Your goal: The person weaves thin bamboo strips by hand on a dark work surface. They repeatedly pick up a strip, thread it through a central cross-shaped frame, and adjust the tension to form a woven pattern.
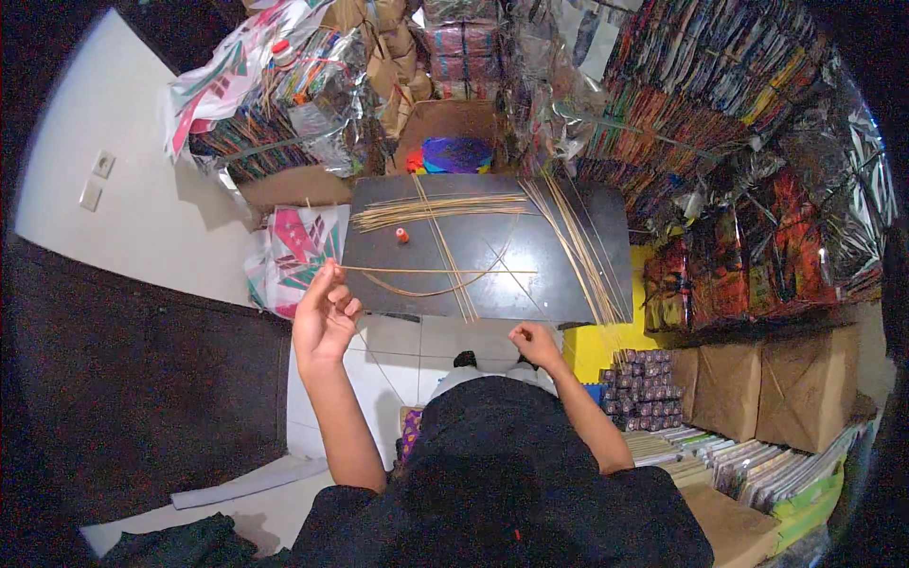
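My left hand (328, 312) is raised at the table's left edge, thumb and fingertips pinching one end of a thin straight stick (440, 270), perhaps bamboo. The stick points right across the dark table (383, 302). Beneath it a curved thin stick (426, 294) bows toward the front; whether the two are joined is unclear. My right hand (536, 344) hovers just off the table's front edge with fingers curled. A fine line runs near it, but I cannot make out whether the fingers hold anything. A small orange spool (402, 235) stands behind the held stick.
One bundle of sticks (440, 207) lies across the table's back, another (579, 248) slants along its right side. Two sticks cross the middle. Left of the table hangs a printed plastic sheet (295, 248). Packed stacks (696, 92) and boxes (760, 390) crowd the right; a yellow block (586, 348) adjoins the table.
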`<state>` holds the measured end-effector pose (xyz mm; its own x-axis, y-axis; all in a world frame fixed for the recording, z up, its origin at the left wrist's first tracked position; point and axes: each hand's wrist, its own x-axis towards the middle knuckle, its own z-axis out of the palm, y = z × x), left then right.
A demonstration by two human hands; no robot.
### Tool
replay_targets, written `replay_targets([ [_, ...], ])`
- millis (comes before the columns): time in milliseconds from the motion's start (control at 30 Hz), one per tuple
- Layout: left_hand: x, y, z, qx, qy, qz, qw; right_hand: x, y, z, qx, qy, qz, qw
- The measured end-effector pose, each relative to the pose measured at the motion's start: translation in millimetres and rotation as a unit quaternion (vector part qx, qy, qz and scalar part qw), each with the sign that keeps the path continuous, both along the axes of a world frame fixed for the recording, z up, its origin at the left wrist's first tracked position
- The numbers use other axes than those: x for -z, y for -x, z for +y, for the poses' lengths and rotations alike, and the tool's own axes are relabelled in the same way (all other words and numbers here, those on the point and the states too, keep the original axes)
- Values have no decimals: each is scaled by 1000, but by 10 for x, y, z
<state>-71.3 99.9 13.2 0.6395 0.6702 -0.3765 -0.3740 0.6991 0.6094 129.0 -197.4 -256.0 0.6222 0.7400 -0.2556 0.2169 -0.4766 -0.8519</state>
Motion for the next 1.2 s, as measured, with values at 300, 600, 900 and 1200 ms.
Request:
replay_targets([
  [300,-21,-220,-252,40,-51,31,997,-1636,102,540,-34,-270,144,952],
  [600,1,-398,-494,157,-46,14,986,-2363,160,543,-85,-290,250,920],
  [900,59,-512,-775,256,-42,-11,966,-2010,33,680,6,-215,159,964],
  [1200,106,-548,-914,283,-31,-16,958,-1916,-55,643,-50,-276,-139,950],
])
